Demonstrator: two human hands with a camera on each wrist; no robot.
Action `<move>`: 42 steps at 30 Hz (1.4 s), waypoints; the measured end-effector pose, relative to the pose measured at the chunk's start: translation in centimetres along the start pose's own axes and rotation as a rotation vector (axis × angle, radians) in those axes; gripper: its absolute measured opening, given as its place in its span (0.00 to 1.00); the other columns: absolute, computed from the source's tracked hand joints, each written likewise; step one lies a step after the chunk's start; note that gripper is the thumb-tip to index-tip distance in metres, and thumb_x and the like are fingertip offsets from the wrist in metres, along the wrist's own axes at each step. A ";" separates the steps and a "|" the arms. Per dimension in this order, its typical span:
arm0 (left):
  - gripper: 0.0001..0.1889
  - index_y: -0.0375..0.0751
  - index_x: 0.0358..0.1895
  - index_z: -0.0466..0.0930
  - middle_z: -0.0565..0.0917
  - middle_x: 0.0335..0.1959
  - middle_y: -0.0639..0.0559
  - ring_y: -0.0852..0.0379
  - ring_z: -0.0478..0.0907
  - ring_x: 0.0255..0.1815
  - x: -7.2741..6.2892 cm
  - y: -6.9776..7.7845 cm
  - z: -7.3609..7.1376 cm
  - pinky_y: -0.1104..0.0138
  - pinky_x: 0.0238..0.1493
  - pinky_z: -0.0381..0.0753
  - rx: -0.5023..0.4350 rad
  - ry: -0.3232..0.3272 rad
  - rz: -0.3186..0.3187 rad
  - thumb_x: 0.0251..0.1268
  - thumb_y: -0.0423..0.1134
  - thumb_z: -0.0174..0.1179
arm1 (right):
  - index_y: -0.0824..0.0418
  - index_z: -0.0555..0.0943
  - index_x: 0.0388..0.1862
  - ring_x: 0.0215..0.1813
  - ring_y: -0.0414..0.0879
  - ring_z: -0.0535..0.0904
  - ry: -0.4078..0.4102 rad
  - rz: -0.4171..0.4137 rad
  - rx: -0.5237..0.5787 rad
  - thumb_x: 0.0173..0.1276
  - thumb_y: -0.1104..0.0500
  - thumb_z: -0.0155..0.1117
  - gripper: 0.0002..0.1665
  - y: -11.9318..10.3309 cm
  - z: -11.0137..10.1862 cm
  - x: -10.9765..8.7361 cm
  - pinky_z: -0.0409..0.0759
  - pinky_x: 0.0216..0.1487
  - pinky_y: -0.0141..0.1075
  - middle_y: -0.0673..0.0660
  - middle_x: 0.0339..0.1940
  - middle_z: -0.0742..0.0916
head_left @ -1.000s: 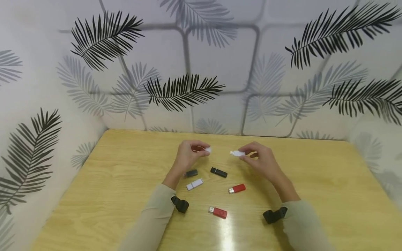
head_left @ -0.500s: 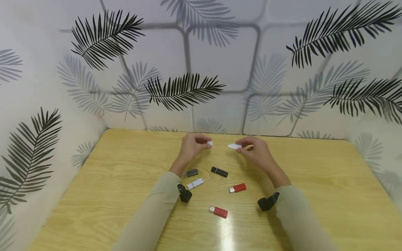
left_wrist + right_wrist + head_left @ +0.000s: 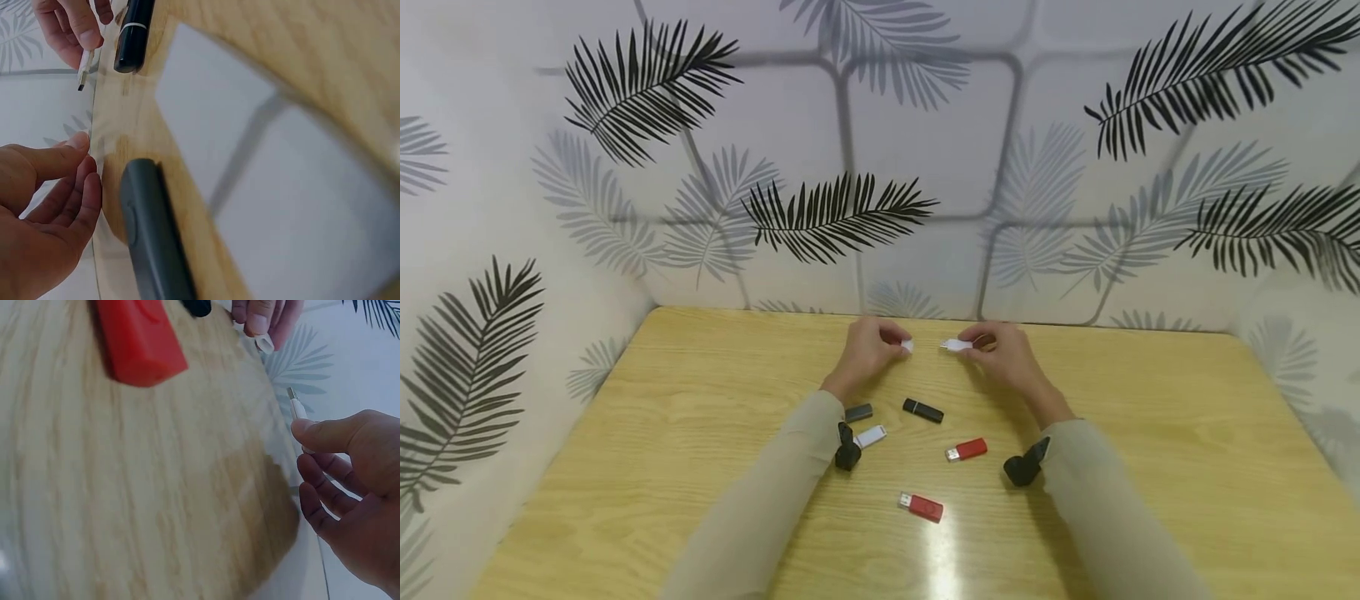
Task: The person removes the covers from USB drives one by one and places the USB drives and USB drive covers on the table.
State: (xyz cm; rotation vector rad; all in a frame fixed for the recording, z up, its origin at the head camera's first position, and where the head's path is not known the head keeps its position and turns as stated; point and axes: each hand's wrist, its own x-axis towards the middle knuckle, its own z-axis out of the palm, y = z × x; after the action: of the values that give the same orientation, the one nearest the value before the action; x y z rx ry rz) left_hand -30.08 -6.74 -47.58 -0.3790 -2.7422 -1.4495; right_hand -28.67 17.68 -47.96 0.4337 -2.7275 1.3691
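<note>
In my right hand (image 3: 1006, 357) I pinch a white USB stick (image 3: 957, 345) between thumb and fingers, its bare metal plug pointing left. The plug also shows in the right wrist view, above my right thumb (image 3: 331, 436). My left hand (image 3: 867, 350) pinches a small white USB cap (image 3: 907, 345); its hollow end shows in the right wrist view, where the cap (image 3: 265, 343) sits at the fingertips. Both hands are over the table's far part, with a short gap between cap and plug. In the left wrist view the left fingers mostly hide the cap.
On the wooden table (image 3: 1150, 467), nearer me, lie a black USB stick (image 3: 922, 411), a dark grey one (image 3: 859, 412) and a white one (image 3: 872, 437), partly behind the left wrist camera. Two red USB sticks (image 3: 966, 450) lie nearer the right arm. A patterned wall (image 3: 925, 275) borders the far edge.
Both hands have moved away from me toward the table's far edge and closer together, narrowing the gap between cap and USB stick. The sticks on the table have stayed put.
</note>
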 end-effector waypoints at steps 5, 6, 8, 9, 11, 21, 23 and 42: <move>0.08 0.33 0.41 0.90 0.89 0.37 0.44 0.51 0.84 0.39 0.7 0.0 0.2 0.64 0.44 0.83 0.033 -0.004 0.022 0.59 0.28 0.74 | 0.69 0.87 0.47 0.47 0.58 0.84 -0.015 0.022 -0.015 0.67 0.68 0.72 0.10 0.2 0.8 0.7 0.82 0.54 0.51 0.65 0.44 0.88; 0.07 0.33 0.41 0.90 0.89 0.37 0.44 0.51 0.85 0.39 0.8 0.0 0.3 0.63 0.44 0.83 0.038 0.000 0.029 0.59 0.28 0.74 | 0.69 0.87 0.47 0.47 0.57 0.83 -0.016 0.019 -0.023 0.67 0.68 0.72 0.11 0.3 0.9 0.9 0.82 0.54 0.51 0.65 0.44 0.88; 0.07 0.33 0.40 0.90 0.89 0.36 0.44 0.51 0.85 0.39 1.0 0.0 0.5 0.63 0.44 0.84 0.045 0.008 0.039 0.58 0.28 0.74 | 0.68 0.87 0.47 0.47 0.57 0.83 -0.020 0.011 -0.030 0.67 0.67 0.72 0.10 0.3 1.1 1.1 0.81 0.53 0.50 0.64 0.44 0.88; 0.07 0.33 0.40 0.90 0.89 0.36 0.44 0.51 0.85 0.39 1.1 -0.1 0.6 0.63 0.44 0.84 0.046 0.010 0.043 0.58 0.27 0.74 | 0.68 0.87 0.47 0.47 0.57 0.83 -0.023 0.005 -0.034 0.67 0.67 0.72 0.11 0.3 1.1 1.3 0.81 0.53 0.49 0.64 0.44 0.88; 0.06 0.33 0.39 0.90 0.89 0.35 0.44 0.51 0.85 0.38 1.4 -0.1 0.9 0.64 0.43 0.83 0.047 0.009 0.045 0.58 0.28 0.75 | 0.68 0.87 0.47 0.46 0.56 0.83 -0.030 -0.004 -0.045 0.67 0.67 0.71 0.10 0.5 1.2 1.5 0.81 0.51 0.49 0.64 0.43 0.88; 0.06 0.35 0.39 0.91 0.89 0.35 0.45 0.51 0.85 0.38 1.9 0.4 1.2 0.61 0.45 0.84 0.030 0.030 -0.011 0.59 0.28 0.74 | 0.69 0.87 0.46 0.45 0.56 0.82 -0.047 -0.028 -0.027 0.66 0.68 0.72 0.11 0.7 1.1 2.5 0.80 0.50 0.46 0.64 0.44 0.88; 0.06 0.35 0.38 0.91 0.89 0.34 0.46 0.51 0.84 0.37 1.7 0.3 1.2 0.62 0.44 0.83 0.038 0.025 -0.020 0.58 0.28 0.75 | 0.69 0.87 0.46 0.45 0.56 0.82 -0.057 -0.011 -0.027 0.66 0.68 0.72 0.11 0.7 1.2 2.5 0.80 0.51 0.46 0.64 0.44 0.88; 0.08 0.34 0.40 0.91 0.88 0.35 0.45 0.53 0.82 0.36 1.6 -0.2 1.3 0.66 0.41 0.81 0.013 0.001 -0.023 0.57 0.27 0.75 | 0.67 0.86 0.49 0.48 0.56 0.81 -0.057 0.021 -0.022 0.66 0.67 0.72 0.13 1.4 1.3 2.0 0.78 0.52 0.45 0.63 0.46 0.87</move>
State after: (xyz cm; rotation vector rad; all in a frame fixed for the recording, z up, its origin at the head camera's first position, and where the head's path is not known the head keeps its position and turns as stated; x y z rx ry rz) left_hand -31.57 -5.44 -48.31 -0.3465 -2.7628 -1.4359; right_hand -30.87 16.99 -49.47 0.4510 -2.7970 1.3511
